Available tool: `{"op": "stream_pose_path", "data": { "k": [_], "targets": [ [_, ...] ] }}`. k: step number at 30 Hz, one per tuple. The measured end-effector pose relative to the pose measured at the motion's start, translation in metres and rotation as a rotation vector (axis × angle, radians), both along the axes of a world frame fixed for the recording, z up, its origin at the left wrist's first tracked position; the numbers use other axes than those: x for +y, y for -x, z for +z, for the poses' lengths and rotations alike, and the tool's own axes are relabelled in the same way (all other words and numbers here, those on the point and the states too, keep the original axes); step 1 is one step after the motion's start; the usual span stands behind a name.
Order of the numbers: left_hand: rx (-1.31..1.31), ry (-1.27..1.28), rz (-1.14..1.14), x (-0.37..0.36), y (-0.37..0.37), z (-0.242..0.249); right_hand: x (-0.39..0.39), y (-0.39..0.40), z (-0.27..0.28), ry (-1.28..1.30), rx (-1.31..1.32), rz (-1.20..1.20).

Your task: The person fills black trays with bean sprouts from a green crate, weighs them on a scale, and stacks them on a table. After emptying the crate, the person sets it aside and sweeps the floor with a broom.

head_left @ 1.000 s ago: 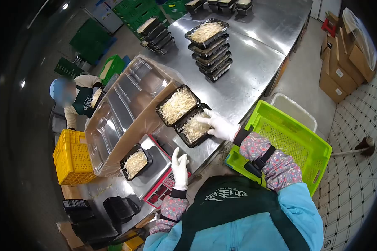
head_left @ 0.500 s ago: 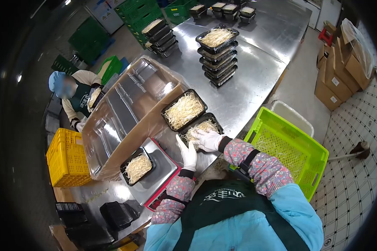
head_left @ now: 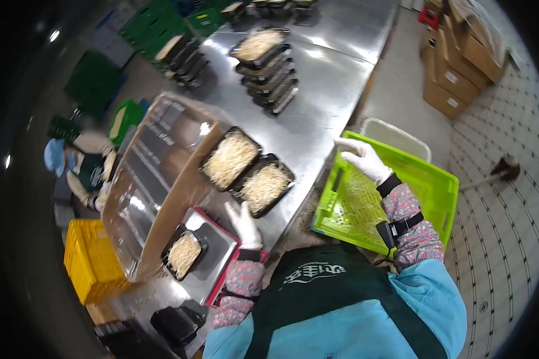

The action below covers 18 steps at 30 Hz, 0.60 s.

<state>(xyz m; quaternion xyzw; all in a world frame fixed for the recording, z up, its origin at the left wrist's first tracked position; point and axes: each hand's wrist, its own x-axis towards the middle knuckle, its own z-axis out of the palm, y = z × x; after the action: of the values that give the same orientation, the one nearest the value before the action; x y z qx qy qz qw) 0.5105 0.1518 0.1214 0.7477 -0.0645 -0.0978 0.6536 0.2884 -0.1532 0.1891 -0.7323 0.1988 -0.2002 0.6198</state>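
My left hand [head_left: 244, 226], in a white glove, is open with fingers stretched at the near edge of a black tray of bean sprouts [head_left: 265, 185]; whether it touches is hard to tell. Against that tray lies another filled tray [head_left: 231, 158]. My right hand [head_left: 365, 161], also gloved, is raised over the far left part of a lime-green crate [head_left: 395, 236], fingers extended and nothing visible in them. Some loose sprouts lie in the crate. A third tray of sprouts [head_left: 184, 254] rests on a scale [head_left: 212, 239] left of my left hand.
A plastic-lined carton [head_left: 176, 206] stands left of the trays. Stacked filled trays [head_left: 266, 75] are farther back on the steel table [head_left: 323, 78]. Black trays [head_left: 176, 323] lie near left, beyond them a yellow crate [head_left: 93, 257]. A co-worker [head_left: 90, 167] is at far left.
My right hand has left the sprouts in the nearer tray and moved right, over the green crate. My left hand has drawn back slightly from that tray. The view has shifted.
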Motion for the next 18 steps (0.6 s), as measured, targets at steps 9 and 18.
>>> {"op": "stream_pose_path", "data": {
  "k": [9, 18],
  "targets": [
    [0.226, -0.223, -0.842, 0.017, 0.099, 0.016, 0.018, 0.405, -0.135, 0.069, 1.296, -1.384],
    [0.624, -0.589, -0.744, -0.066, 0.098, -0.167, 0.098, 0.491, -0.240, -0.423, 0.970, -1.413]
  ]
}}
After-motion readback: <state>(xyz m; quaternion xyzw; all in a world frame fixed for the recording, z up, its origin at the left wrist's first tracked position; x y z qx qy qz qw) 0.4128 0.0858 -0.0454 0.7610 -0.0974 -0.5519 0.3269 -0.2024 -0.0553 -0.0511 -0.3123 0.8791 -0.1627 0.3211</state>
